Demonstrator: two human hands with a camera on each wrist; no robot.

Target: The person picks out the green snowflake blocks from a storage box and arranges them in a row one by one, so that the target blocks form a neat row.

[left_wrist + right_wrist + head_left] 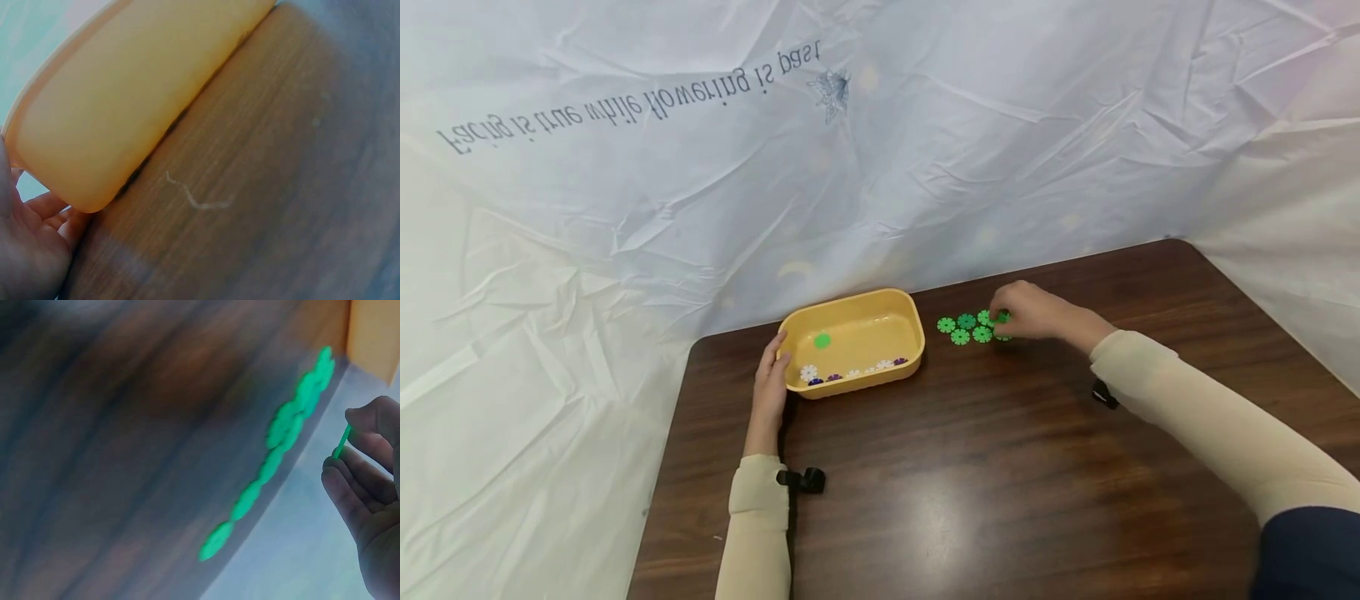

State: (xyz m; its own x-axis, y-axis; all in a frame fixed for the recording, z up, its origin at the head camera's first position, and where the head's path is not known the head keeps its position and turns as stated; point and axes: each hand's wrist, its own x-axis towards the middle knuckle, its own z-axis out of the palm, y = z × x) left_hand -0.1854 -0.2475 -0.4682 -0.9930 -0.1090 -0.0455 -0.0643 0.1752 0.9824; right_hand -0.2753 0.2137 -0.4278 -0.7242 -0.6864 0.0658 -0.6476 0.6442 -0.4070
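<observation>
A yellow plastic tub stands on the table with white, purple and blue snowflake discs along its near side and a bright green disc farther in. My left hand grips the tub's left end, the thumb by the rim and the fingers at the outer wall. To the right of the tub, green snowflake discs lie spread in rows. Over their right end is my right hand, which hides some of them. Between its thumb and fingers it pinches one green snowflake disc, seen edge-on in the right wrist view.
The dark brown wooden table runs back to a pale printed cloth hanging behind it. Black wrist cameras are strapped over both cream sleeves. A thin pale thread-like mark shows on the tabletop near the tub.
</observation>
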